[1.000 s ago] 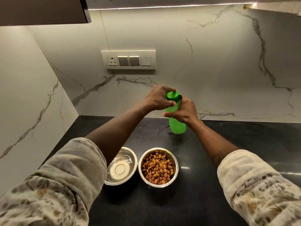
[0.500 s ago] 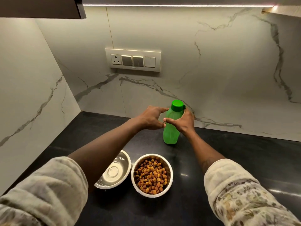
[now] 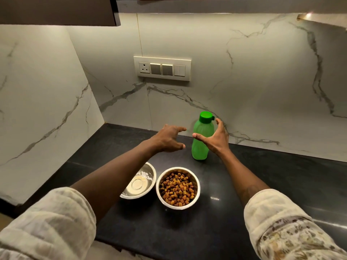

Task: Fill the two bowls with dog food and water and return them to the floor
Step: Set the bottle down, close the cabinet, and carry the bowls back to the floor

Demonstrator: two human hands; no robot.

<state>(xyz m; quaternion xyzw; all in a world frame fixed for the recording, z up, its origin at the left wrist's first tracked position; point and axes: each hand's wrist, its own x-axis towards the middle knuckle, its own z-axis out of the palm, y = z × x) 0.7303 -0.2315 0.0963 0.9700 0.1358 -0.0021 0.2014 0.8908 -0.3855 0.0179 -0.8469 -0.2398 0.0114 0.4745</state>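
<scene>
Two steel bowls sit side by side on the black counter. The right bowl is full of brown dog food. The left bowl holds clear water, and my left forearm covers part of it. A green bottle with its cap on stands upright behind the bowls, near the wall. My left hand hovers to the left of the bottle with fingers spread and nothing in it. My right hand is open in front of the bottle's right side, just clear of it.
Marble walls close the corner at the back and left. A switch panel with a socket is on the back wall. A dark cabinet hangs overhead at the upper left. The counter's front edge runs below my sleeves.
Both hands held the bottle at its cap a second ago. The bottle now stands on the counter and both hands have let go and opened. The view has pulled back.
</scene>
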